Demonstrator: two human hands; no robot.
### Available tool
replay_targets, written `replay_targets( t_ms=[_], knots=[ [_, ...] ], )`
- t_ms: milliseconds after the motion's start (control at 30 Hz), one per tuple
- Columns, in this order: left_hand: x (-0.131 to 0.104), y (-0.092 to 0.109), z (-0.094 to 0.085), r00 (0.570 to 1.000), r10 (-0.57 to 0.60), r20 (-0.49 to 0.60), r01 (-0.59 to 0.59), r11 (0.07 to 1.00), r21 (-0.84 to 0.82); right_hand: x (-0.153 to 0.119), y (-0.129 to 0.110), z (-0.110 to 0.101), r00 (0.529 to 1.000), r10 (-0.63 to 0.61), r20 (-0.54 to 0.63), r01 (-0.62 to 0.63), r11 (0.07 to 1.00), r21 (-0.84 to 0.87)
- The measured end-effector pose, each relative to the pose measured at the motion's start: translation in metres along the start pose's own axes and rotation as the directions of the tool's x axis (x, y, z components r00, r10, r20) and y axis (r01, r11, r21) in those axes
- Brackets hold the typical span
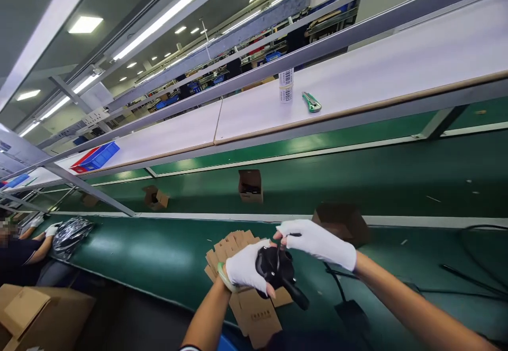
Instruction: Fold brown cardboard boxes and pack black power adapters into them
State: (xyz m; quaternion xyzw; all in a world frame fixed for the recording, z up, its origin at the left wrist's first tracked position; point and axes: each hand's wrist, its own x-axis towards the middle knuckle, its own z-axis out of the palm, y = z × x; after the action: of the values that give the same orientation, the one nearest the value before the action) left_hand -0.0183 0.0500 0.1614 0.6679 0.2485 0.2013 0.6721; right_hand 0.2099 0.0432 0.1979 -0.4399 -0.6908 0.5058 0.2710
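Note:
My left hand (pixel 246 267), in a white glove with bare fingertips, is wrapped around a black device (pixel 278 269) with a stubby handle that points down and to the right. From the right, my right hand (pixel 313 241), gloved the same way, reaches over the top of the device. Its thumb and fingers pinch a thin black cord-like piece (pixel 278 253) there; where this piece ends is hidden. Flat cardboard boxes (pixel 257 319) lie fanned out on the green bench under both hands.
An open cardboard box (pixel 341 221) stands behind my right hand. Black cables (pixel 472 279) lie on the right. Farther back are a small open box (pixel 251 187), a shelf with a green utility knife (pixel 311 102) and a label roll (pixel 286 86). A co-worker handles a black plastic bag (pixel 73 236).

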Motion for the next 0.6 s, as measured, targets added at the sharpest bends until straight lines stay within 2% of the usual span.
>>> replay_targets(
  t_ms=[67,167,233,300,367,433,467,533,567,600],
  knots=[
    [0.005,-0.009,0.012,0.994,0.040,-0.097,-0.051,0.991,-0.120,-0.009,0.024,0.012,1.000,0.000,-0.022,0.002,0.997,0.076],
    [0.020,-0.026,0.039,0.951,0.020,-0.307,-0.092,0.971,-0.221,-0.029,0.052,0.025,0.994,0.004,-0.111,0.012,0.989,0.144],
    [0.033,-0.039,0.057,0.920,-0.009,-0.393,-0.101,0.961,-0.258,-0.043,0.060,0.024,0.987,0.114,-0.114,-0.097,0.985,0.140],
    [0.049,-0.053,0.069,0.923,-0.016,-0.385,-0.109,0.948,-0.300,-0.056,0.061,0.015,0.961,0.246,-0.130,-0.234,0.967,0.099],
    [0.068,-0.067,0.070,0.955,0.002,-0.295,-0.094,0.950,-0.297,-0.068,0.062,0.000,0.927,0.329,-0.183,-0.322,0.944,0.064],
    [0.092,-0.083,0.064,0.967,-0.021,-0.253,-0.029,0.981,-0.193,-0.080,0.067,-0.018,0.884,0.401,-0.239,-0.408,0.913,0.021],
    [0.106,-0.091,0.060,0.954,-0.066,-0.292,0.036,0.994,-0.104,-0.084,0.072,-0.027,0.858,0.434,-0.274,-0.456,0.890,-0.019],
    [0.138,-0.109,0.056,0.880,-0.163,-0.446,0.232,0.967,0.106,-0.086,0.086,-0.047,0.807,0.471,-0.356,-0.545,0.826,-0.141],
    [0.154,-0.119,0.058,0.841,-0.188,-0.507,0.331,0.920,0.208,-0.083,0.094,-0.056,0.787,0.475,-0.393,-0.582,0.784,-0.218],
    [0.171,-0.128,0.061,0.826,-0.202,-0.526,0.404,0.863,0.303,-0.078,0.104,-0.065,0.771,0.476,-0.422,-0.614,0.731,-0.297]
  ],
)
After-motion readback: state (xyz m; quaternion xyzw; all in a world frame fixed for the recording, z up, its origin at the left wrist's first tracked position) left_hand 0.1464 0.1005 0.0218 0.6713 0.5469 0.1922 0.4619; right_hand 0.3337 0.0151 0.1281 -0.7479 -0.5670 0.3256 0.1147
